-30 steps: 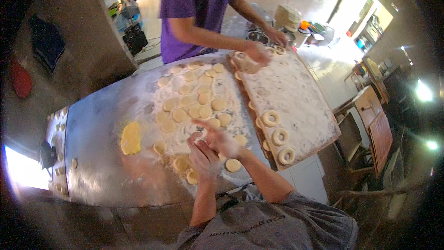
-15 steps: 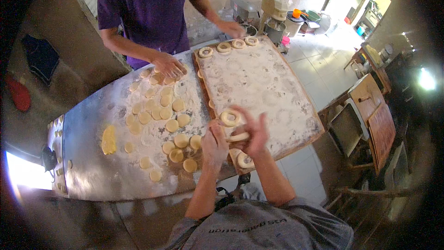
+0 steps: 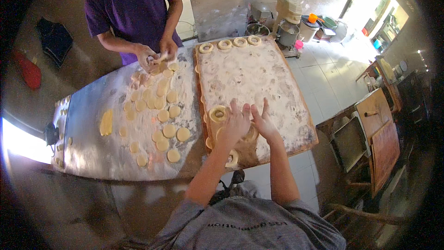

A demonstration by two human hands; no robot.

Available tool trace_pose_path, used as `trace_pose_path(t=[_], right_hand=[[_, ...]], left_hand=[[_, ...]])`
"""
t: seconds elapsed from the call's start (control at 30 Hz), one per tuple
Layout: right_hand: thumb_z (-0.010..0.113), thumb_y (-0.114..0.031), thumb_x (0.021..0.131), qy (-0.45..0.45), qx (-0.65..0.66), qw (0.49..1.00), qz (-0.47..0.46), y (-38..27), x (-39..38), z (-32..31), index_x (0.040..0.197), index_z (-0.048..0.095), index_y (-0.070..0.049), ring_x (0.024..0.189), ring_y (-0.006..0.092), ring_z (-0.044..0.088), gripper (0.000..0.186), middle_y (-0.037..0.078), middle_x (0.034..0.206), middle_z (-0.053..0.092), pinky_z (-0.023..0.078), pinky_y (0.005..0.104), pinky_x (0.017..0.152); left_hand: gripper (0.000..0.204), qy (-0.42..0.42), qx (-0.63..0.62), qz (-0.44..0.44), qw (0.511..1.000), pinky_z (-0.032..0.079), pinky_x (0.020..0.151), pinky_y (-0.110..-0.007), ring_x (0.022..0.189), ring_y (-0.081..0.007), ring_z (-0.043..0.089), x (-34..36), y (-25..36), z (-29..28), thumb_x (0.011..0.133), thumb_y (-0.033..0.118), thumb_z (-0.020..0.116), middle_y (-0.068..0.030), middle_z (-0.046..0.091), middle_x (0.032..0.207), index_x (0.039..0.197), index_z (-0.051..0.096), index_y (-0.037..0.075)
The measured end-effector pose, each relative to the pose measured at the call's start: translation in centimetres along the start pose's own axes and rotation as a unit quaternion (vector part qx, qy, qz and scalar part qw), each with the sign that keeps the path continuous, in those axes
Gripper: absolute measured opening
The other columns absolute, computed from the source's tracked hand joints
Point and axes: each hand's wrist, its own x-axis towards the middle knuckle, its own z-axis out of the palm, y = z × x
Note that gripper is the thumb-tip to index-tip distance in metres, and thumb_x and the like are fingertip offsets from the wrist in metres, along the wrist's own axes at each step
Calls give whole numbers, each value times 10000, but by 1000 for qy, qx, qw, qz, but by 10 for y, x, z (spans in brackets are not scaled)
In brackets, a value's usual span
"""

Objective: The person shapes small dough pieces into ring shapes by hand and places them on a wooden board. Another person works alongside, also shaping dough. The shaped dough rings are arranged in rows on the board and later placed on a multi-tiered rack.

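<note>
My left hand [image 3: 237, 124] is open, its fingers stretched out low over the floured wooden board [image 3: 273, 92]. My right hand [image 3: 266, 122] is beside it, fingers apart, holding nothing. Just left of my left hand lies a ring of dough [image 3: 218, 114]. A second dough ring [image 3: 220, 133] shows only in part behind that hand, and a third dough ring [image 3: 232, 158] sits at the board's near edge under my left forearm. What lies directly beneath my palms is hidden.
Flat dough rounds [image 3: 169, 131] and a yellow lump [image 3: 107, 122] lie on the metal table [image 3: 88, 111]. Several dough rings [image 3: 240, 42] line the board's far edge. Across the table, a co-worker's hands [image 3: 157, 59] handle dough. A mixer [image 3: 289, 16] stands behind.
My hands have come apart from the dough ring they held and now spread over the board. The co-worker's hands, apart before, have come together over the dough rounds.
</note>
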Motion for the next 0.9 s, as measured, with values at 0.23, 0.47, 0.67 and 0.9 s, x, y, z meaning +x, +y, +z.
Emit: trace_pose_path(t=[0.23, 0.47, 0.67, 0.9], right_hand=[[685, -488, 782, 87, -395, 913, -56, 44, 12, -5, 1518, 95, -51, 1045, 442, 529, 1040, 302, 1188, 511, 465, 489, 865], [706, -354, 773, 130, -430, 887, -105, 27, 0, 15, 1512, 200, -114, 950, 383, 552, 927, 213, 1039, 577, 486, 457, 826], [627, -211, 829, -14, -271, 946, -178, -40, 5, 109, 1272, 526, -70, 957, 361, 630, 476, 265, 982, 647, 479, 464, 853], [585, -259, 835, -111, -551, 759, -329, -73, 30, 310, 982, 653, -46, 988, 344, 625, 267, 193, 1029, 647, 502, 439, 861]], left_hand=[[775, -175, 138, -24, 975, 279, 1011, -578, 1211, -449, 408, -4, 40, -58, 805, 373, 655, -251, 418, 1283, 1414, 314, 35], [719, -169, 95, -5, 981, 305, 974, -589, 1207, -427, 408, -14, 27, -64, 782, 158, 624, -263, 400, 1278, 1418, 302, 64], [561, 27, -32, -20, 999, 384, 962, -557, 1072, -496, 531, -49, -52, -117, 765, 79, 584, -289, 531, 1142, 1292, 398, 30], [412, 63, -112, -293, 947, 494, 757, -529, 911, -473, 614, -103, -208, -218, 847, 119, 560, -356, 608, 892, 1182, 438, -87]])
